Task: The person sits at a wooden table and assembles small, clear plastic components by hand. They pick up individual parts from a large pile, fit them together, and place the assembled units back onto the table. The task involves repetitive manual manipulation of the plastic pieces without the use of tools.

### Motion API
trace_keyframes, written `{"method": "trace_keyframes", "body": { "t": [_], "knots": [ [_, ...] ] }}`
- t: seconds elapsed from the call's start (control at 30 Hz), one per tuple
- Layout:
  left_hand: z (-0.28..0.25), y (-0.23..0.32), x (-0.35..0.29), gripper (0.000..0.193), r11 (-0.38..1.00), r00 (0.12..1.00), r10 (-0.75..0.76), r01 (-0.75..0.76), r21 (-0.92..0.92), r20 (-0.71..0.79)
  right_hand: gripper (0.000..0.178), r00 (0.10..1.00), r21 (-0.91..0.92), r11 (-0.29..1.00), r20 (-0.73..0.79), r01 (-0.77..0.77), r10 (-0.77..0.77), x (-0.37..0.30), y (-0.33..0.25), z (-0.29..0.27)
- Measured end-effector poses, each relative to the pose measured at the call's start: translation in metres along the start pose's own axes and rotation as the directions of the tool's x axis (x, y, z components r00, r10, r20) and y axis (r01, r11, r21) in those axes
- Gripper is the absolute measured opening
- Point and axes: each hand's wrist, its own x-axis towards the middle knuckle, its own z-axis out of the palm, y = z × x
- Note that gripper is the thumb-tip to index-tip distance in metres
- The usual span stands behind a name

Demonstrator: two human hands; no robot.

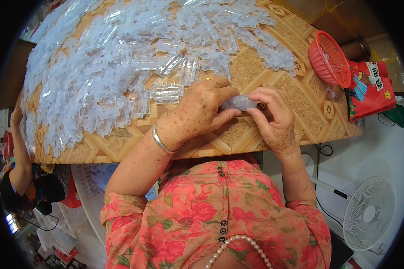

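Between my two hands, close to the table's near edge, is a small clear plastic piece. My left hand has its thumb and fingers closed on the left end of the piece. The thumb and fingertips of my right hand pinch its right end. Just left of my left hand lie a few clear ribbed plastic pieces. A wide heap of similar clear plastic pieces spreads over the left and far parts of the patterned table.
A red plastic basket tilts at the table's right edge, beside a red printed bag. A white fan stands at lower right. At the far left another person's arm reaches to the table. A white basket sits below the table.
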Motion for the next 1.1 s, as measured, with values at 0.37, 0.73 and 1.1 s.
{"method": "trace_keyframes", "body": {
  "t": [0.37, 0.73, 1.1],
  "knots": [
    [0.005, 0.001, 0.0, 0.032, 1.0, 1.0, -0.003, 0.002, 0.005, 0.014, 0.026, 0.992, -0.053, 0.998, 0.122, -0.029, 0.036, 0.013, -0.001, -0.002],
    [0.002, 0.007, -0.003, 0.04, 0.998, 1.0, -0.025, 0.025, 0.053, 0.004, 0.032, 0.987, -0.065, 0.997, 0.157, -0.037, 0.047, 0.017, -0.007, -0.01],
    [-0.009, 0.045, -0.003, 0.037, 0.962, 0.983, -0.186, 0.181, 0.206, 0.003, 0.039, 0.693, 0.193, 0.702, 0.465, -0.686, 0.55, 0.006, 0.012, -0.037]
  ]
}}
